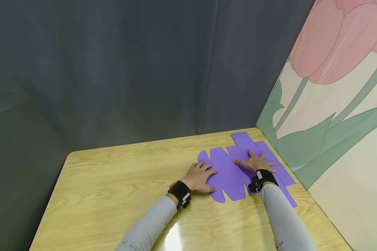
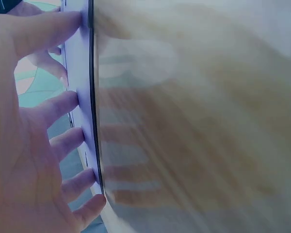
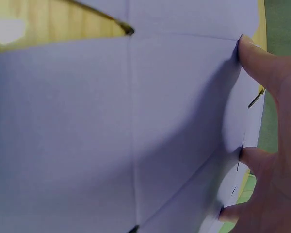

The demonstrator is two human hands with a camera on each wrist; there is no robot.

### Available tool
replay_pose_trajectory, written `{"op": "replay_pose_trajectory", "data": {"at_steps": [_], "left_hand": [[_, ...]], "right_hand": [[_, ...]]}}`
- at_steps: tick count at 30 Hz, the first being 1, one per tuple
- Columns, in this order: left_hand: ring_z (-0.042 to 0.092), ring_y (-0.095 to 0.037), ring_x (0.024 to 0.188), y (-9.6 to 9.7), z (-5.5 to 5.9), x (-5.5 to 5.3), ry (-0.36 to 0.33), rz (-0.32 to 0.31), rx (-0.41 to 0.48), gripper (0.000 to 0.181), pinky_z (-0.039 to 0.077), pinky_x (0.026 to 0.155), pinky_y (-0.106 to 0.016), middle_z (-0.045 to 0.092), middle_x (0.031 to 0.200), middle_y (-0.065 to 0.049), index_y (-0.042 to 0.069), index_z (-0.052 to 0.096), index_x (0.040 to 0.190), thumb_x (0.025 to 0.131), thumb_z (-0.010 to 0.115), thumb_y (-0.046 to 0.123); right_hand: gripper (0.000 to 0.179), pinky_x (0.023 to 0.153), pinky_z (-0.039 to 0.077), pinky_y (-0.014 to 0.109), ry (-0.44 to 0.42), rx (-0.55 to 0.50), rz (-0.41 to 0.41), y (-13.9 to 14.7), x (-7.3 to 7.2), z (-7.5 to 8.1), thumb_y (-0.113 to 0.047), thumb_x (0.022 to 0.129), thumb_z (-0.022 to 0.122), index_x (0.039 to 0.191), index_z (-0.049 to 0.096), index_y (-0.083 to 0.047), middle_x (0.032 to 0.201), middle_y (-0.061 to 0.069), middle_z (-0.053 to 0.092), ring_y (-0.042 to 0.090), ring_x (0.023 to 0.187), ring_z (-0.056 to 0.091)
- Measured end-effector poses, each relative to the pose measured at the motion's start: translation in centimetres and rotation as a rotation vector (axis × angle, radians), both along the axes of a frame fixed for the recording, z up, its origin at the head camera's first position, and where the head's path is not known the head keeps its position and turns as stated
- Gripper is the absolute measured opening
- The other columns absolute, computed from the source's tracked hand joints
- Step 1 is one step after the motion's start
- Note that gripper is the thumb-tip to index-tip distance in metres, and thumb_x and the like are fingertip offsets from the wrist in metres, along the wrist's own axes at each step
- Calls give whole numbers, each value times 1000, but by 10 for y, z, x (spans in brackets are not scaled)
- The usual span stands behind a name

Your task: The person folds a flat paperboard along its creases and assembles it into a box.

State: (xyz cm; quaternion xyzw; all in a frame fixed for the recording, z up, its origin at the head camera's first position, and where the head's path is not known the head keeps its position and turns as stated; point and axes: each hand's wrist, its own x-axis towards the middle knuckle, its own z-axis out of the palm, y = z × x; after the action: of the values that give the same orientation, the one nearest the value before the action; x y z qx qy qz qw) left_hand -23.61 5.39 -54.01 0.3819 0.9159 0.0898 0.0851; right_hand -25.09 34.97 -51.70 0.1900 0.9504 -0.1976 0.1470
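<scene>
A flat purple cardboard box blank, cut with flaps, slots and fold creases, lies on the table's right side. My left hand rests spread at its left end, fingertips on the rounded flaps. In the left wrist view, the left fingers touch the sheet near its edge. My right hand presses on the right half with fingers splayed. The right wrist view shows the right thumb and fingertips on the creased sheet, the palm raised off it.
The wood-grain table extends left of the sheet. A dark curtain hangs along the back edge. On the right, a wall covering with tulips runs beside the table edge, close to the sheet's flaps.
</scene>
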Motion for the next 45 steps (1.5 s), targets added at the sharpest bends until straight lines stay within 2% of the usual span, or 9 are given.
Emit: {"op": "replay_pose_trajectory", "data": {"at_steps": [9,17,23,29,35,45], "left_hand": [[28,-41,160,-9,4,18,26,35,7,77,31,127,-59,36,173,0,34,49,161,93,68,66],[27,-41,160,-9,-1,34,42,54,-29,81,30,127,-57,36,173,-1,33,46,163,94,65,70],[35,-38,155,-11,-2,43,96,62,-58,81,34,123,-54,40,171,-1,34,48,161,92,64,74],[41,-36,149,-17,-2,53,135,70,-65,82,36,119,-54,44,167,-3,33,51,160,91,64,75],[42,-38,147,-26,-2,64,131,85,-66,82,35,120,-57,47,165,-4,32,52,159,90,65,75],[45,-36,144,-31,4,74,145,109,-84,82,36,119,-54,50,161,-3,32,54,157,88,67,76]], "right_hand": [[121,96,7,102,6,33,41,-6,-5,-4,-92,82,56,171,15,-20,168,41,-12,90,132,-13],[121,98,4,101,-6,34,79,-12,-2,-6,-91,83,55,172,12,-21,169,40,-15,89,133,-15],[122,99,2,100,-27,28,96,-17,-1,-6,-90,84,57,173,10,-22,170,39,-18,87,135,-18],[121,99,1,101,1,18,137,-25,1,-5,-87,83,61,172,14,-21,170,39,-15,86,136,-17],[120,99,0,101,8,11,166,-35,3,-10,-88,82,62,172,17,-22,171,38,-14,86,137,-17],[119,97,2,102,46,26,217,-43,1,-11,-87,82,63,172,20,-22,172,37,-9,86,137,-14]]}}
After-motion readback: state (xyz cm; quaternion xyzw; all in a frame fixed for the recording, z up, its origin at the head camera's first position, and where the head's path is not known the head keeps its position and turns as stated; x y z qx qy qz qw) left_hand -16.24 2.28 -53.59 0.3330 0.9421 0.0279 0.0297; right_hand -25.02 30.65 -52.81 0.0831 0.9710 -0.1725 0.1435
